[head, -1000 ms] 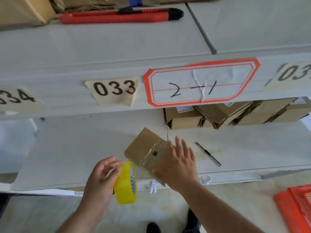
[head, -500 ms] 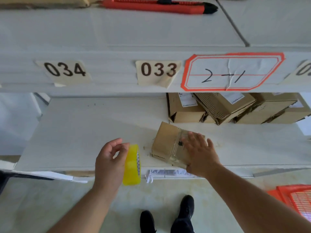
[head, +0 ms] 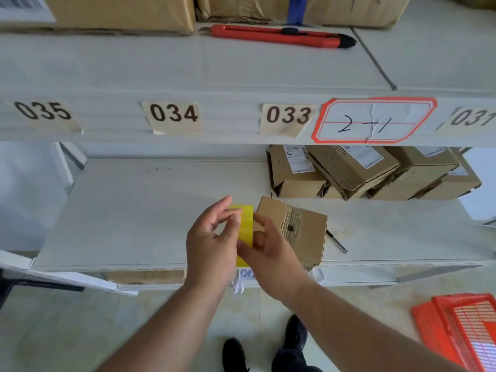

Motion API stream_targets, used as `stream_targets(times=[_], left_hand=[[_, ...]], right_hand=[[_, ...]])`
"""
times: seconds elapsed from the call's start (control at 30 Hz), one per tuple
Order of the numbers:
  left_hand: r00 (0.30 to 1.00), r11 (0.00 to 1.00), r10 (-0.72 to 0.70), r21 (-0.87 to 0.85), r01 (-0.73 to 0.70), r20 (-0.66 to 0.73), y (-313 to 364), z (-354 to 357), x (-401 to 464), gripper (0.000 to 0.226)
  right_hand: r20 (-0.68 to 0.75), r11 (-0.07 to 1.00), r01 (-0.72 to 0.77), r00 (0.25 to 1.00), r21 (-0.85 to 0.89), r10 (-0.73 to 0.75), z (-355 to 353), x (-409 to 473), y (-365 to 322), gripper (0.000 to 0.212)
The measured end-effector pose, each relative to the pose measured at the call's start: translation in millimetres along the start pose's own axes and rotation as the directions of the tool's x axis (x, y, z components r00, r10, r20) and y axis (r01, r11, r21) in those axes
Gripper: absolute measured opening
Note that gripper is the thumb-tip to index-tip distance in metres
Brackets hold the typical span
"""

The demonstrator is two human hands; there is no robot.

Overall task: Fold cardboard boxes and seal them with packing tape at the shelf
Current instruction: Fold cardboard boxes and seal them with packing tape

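Note:
A small brown cardboard box (head: pixel 303 229) lies on the lower white shelf (head: pixel 139 216), with clear tape and a torn patch on its top face. Just left of it, a yellow roll of packing tape (head: pixel 246 226) is held upright over the shelf's front part. My left hand (head: pixel 212 245) grips the roll from the left, fingers curled over its top. My right hand (head: pixel 268 248) holds the roll from the right, thumb and fingers pinching its edge, in front of the box's left end. Most of the roll is hidden by both hands.
Several labelled cardboard boxes (head: pixel 354 170) are piled at the back right of the lower shelf. A thin metal pen-like tool (head: pixel 336 241) lies right of the box. A red utility knife (head: pixel 281 36) rests on the upper shelf before large cartons. An orange crate (head: pixel 461 331) stands on the floor.
My right hand has left the box top and come onto the tape roll. My left hand has brought the roll up and right, next to the box, which now lies alone on the shelf.

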State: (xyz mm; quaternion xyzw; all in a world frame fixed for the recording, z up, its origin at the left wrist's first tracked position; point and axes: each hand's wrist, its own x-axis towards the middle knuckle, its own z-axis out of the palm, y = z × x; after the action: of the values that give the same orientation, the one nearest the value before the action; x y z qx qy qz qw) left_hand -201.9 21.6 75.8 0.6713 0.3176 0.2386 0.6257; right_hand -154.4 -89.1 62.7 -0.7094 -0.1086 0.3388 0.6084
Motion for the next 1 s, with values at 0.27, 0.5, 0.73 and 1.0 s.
stream_targets(times=[0.27,0.5,0.73,1.0], left_hand=[[0.957,0.976,0.212,-0.005,-0.215,0.198,28.3,-30.3,6.7,0.044],[0.79,0.789,0.575,0.112,-0.605,0.213,28.6,-44.0,9.6,0.033],[0.531,0.391,0.795,0.421,-0.818,0.294,32.5,-66.5,31.9,0.04],[0.864,0.906,0.08,0.324,-0.271,0.498,69.2,-63.1,0.7,0.063]], right_hand=[[0.106,0.986,0.011,0.994,0.167,-0.029,-8.7,-8.4,-34.2,0.067],[0.112,0.962,0.074,0.988,0.264,-0.106,-2.0,-31.4,-54.2,0.028],[0.126,0.958,0.017,0.991,0.286,-0.055,-3.9,-40.7,-57.0,0.03],[0.123,0.98,0.08,0.987,0.181,-0.104,-3.5,-45.1,-63.4,0.027]])
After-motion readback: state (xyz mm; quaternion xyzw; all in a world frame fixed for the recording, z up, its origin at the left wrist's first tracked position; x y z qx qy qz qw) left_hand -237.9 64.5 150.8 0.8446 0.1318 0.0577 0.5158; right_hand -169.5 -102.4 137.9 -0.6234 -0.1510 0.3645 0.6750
